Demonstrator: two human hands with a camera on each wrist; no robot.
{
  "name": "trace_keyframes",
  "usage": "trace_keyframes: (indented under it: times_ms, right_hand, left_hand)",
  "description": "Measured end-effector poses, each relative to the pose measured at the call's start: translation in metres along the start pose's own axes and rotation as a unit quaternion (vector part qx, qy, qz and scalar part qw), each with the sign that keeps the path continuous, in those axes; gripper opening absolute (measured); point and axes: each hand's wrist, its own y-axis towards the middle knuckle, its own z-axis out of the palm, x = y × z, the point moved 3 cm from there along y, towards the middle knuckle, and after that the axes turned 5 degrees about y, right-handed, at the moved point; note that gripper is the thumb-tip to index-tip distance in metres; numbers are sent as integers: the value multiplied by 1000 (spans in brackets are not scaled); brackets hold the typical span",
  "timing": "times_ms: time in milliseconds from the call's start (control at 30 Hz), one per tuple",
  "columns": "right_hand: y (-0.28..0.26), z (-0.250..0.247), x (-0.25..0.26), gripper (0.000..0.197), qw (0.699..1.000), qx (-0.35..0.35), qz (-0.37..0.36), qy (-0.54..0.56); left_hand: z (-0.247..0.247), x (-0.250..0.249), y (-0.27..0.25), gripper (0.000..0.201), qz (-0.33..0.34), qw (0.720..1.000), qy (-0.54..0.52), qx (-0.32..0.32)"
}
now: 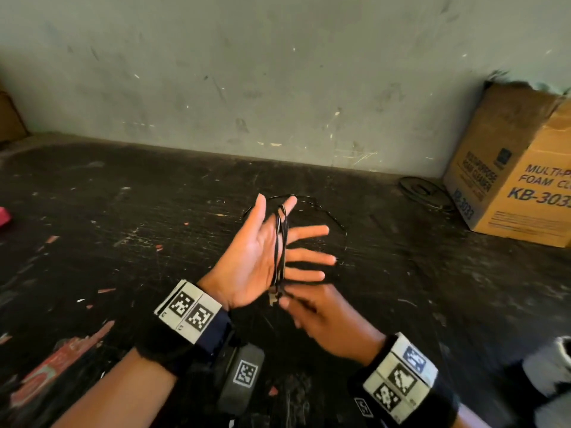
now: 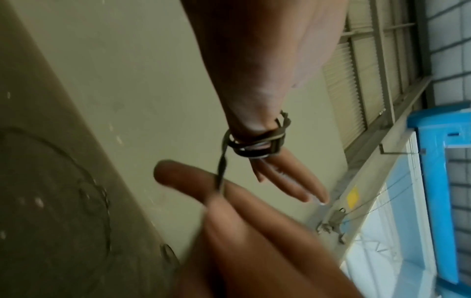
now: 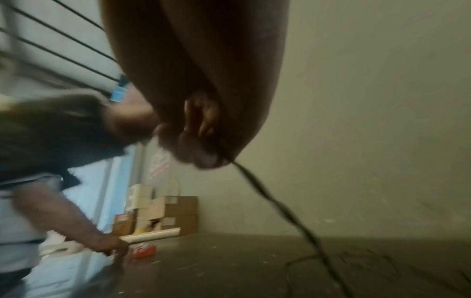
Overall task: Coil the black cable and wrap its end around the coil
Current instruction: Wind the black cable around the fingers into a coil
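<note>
The thin black cable (image 1: 281,248) is looped several times across my left hand (image 1: 262,242), which is held palm up above the dark table with fingers straight and spread. In the left wrist view the loops (image 2: 254,145) ring the base of the fingers. My right hand (image 1: 287,302) sits just below the left palm and pinches the cable between thumb and fingertips. The right wrist view shows those curled fingertips (image 3: 203,155) on the strand (image 3: 275,205), which trails down to the table. A loose length of cable (image 1: 338,230) lies on the table behind the left hand.
A scratched black table (image 1: 123,211) runs to a grey wall. A cardboard box (image 1: 519,180) stands at the back right with another dark coil (image 1: 417,188) beside it. A red object (image 1: 4,216) lies at the left edge. Another person (image 3: 38,201) stands off to the side.
</note>
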Motion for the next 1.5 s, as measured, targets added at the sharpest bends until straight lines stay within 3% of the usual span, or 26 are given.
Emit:
trace_keyframes:
  times_ms: [133,267,333,500,667,800,900,1067,1200,1367,1500]
  right_hand:
    - [-3,-1,34,19,996,82,3,-24]
    - [-1,-31,62,16,992,92,-18,-90]
    - [3,-52,75,14,990,75,-34,-116]
    - [21,-101,94,12,980,42,-62,-186]
    - [40,-127,60,25,985,-31,-72,-153]
    - [36,-105,15,35,989,-87,-49,-105]
    - [25,-66,-6,20,993,-92,-45,-60]
    - [10,-4,9,18,998,46,-5,-47]
    - [5,-9,44,18,993,87,15,-73]
    - [5,-50,85,17,984,108,-30,-137]
    - [15,-89,102,9,978,115,-38,-172]
  left_hand:
    - [-12,-3,0,68,1,992,107,-66]
    - [-17,10,-8,59,-19,964,252,-84]
    - [-17,20,-12,54,-35,958,275,-68]
    - [-3,34,-21,54,-92,960,260,53]
    - [11,23,-28,58,-109,969,194,112]
    - [15,9,-29,65,-86,981,120,123]
    - [17,-1,-23,73,-55,991,58,104]
    - [6,-17,-5,87,-7,999,30,15]
    - [-4,-14,-1,93,-3,995,96,-26]
    - [-4,6,-6,95,-36,974,224,-22]
    - [5,25,-11,110,-99,959,260,47]
